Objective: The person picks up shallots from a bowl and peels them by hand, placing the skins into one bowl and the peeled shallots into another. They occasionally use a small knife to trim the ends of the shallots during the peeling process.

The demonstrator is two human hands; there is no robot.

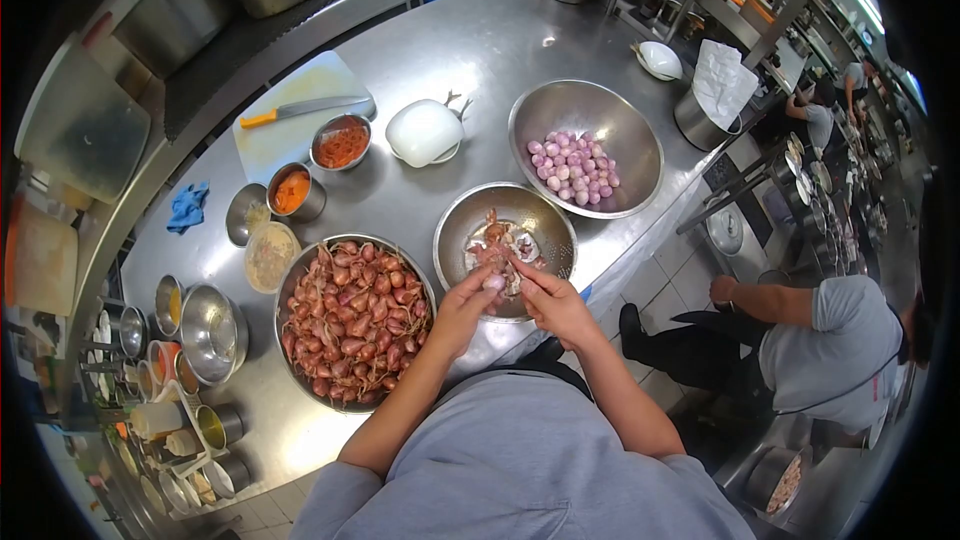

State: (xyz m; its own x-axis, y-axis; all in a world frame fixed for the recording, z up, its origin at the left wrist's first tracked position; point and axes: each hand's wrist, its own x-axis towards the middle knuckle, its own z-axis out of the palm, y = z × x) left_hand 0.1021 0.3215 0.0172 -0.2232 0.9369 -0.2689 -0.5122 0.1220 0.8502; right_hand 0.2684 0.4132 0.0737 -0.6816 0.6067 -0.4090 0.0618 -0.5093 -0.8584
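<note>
My left hand (466, 304) is closed around a pale, pinkish shallot (494, 283) over the near side of a perforated steel bowl (455, 223). Close beside it, my right hand (552, 302) has its fingers pinched together; whatever they hold is too small to make out. Papery shallot skins (497, 231) lie in the bowl beneath both hands. A large bowl heaped with unpeeled red-brown shallots (355, 315) stands to the left. Beyond the hands on the right, a wide steel bowl (625, 125) contains peeled purple-white shallots (575, 166).
A yellow-handled knife (310, 110) lies on a cutting board (270, 155) at the back left. Nearby are small steel containers of orange food (292, 192), a white bag (425, 133) and a blue cloth (187, 208). Another person (825, 345) is close on the right.
</note>
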